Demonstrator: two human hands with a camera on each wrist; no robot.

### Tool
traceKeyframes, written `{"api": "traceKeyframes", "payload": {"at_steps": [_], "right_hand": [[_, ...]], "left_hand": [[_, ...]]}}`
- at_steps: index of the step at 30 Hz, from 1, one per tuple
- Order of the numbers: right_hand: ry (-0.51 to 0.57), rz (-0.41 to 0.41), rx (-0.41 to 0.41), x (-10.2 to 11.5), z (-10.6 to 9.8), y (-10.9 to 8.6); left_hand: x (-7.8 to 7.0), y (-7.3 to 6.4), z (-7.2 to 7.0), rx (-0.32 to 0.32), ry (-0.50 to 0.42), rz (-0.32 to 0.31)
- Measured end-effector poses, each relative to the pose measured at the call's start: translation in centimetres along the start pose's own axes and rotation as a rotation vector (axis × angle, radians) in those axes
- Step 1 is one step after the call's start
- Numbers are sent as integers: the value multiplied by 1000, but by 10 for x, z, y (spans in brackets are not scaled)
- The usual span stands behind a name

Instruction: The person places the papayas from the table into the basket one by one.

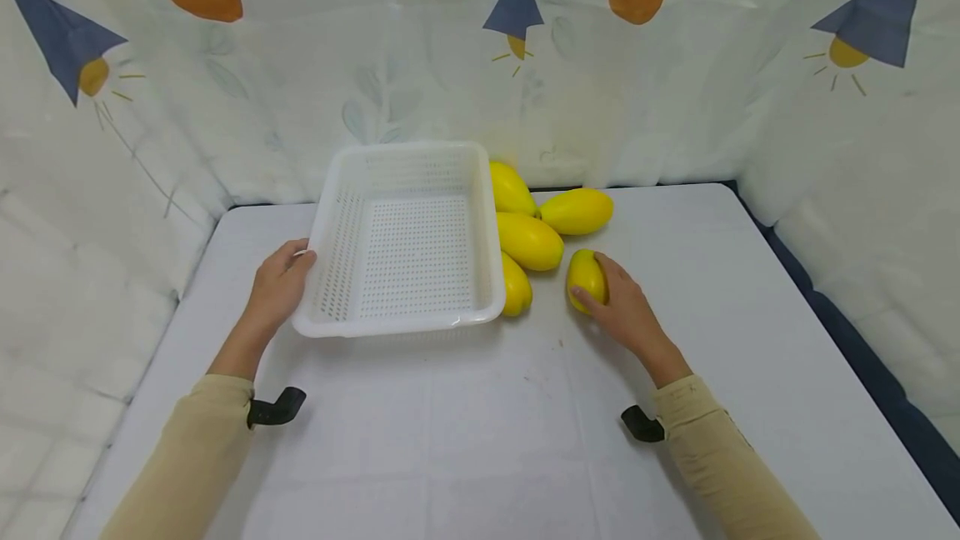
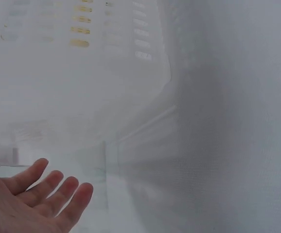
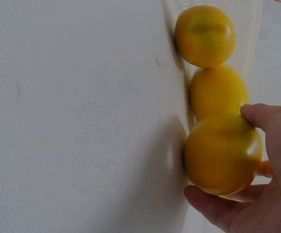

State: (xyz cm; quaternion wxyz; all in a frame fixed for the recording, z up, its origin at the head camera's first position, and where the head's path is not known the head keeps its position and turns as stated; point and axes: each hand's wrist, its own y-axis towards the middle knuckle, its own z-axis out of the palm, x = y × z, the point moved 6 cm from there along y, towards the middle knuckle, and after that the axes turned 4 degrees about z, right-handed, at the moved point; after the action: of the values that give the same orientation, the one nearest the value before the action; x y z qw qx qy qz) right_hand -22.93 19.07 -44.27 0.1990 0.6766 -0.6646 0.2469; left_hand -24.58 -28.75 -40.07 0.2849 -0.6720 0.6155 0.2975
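Gripping yellow fruit (image 1: 585, 273), right hand (image 1: 625, 307) curled, left hand (image 1: 277, 283) (holding basket (image 1: 401, 326))

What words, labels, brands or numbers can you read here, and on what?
None can be read: not on the perforated white plastic basket, the oval yellow fruits or the white tabletop.
A faint patch on the basket's side is too blurred to make out.
The pale patterned backdrop bears only printed pictures.

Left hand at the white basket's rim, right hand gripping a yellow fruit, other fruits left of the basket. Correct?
Wrong side: the other fruits lie right of the white basket, per the head view. Left hand at its rim, right hand gripping a yellow fruit: both correct.
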Motion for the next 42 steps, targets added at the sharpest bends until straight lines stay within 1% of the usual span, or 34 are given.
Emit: {"api": "traceKeyframes", "payload": {"at_steps": [6,12,15,18,28,36,42], "right_hand": [[25,15,-27,-1,0,1],[31,32,-55,-2,-1,0],[43,17,-72,1,-4,-1],[61,-8,-95,6,-8,-2],[82,-45,-135,25,-19,-5],[111,-83,-158,40,-25,-8],[157,-134,-196,52,-31,-12]], "left_hand": [[3,2,-3,17,-69,16],[9,6,-2,76,-137,13],[11,9,-2,111,-154,15],[13,10,-2,130,-178,16],[22,12,0,158,-252,-25],[21,11,0,210,-300,-5],[23,12,1,227,-336,6]]}}
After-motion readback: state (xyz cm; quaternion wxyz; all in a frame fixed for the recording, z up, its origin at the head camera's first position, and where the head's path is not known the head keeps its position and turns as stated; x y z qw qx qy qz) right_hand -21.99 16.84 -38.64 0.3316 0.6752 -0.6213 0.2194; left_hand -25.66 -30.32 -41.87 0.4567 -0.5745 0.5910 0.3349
